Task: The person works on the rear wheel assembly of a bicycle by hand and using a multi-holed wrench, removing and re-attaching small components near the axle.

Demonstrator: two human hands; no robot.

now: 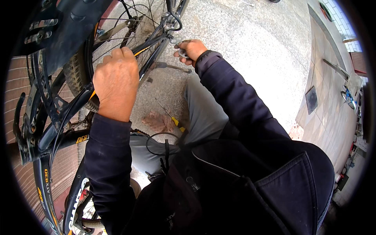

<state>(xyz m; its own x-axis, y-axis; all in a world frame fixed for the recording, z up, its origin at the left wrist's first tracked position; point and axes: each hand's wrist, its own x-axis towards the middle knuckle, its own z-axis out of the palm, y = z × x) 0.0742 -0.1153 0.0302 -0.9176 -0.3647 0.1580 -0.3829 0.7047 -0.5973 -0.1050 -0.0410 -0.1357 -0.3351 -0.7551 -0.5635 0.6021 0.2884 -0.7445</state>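
A dark bicycle (pixel 72 102) with orange trim takes up the left side. My left hand (pixel 116 80) is closed around a slim frame tube beside the rear wheel (pixel 75 74), its fingertips hidden behind the tube. Just right of the frame end, my right hand (pixel 191 51) pinches a small flat grey metal piece with holes (pixel 182 53), perhaps a multi-hole spanner. That piece is close to the metal fitting at the wheel axle (pixel 170 26); I cannot tell whether they touch.
Below the frame, a yellow-handled screwdriver (pixel 177 122) lies on the concrete by a dry leaf (pixel 157 121). A kickstand-like rod (pixel 172 67) sticks out near my knee. A thin black cable (pixel 148 145) loops over my leg. A dark square plate (pixel 311 100) lies on the paving at right.
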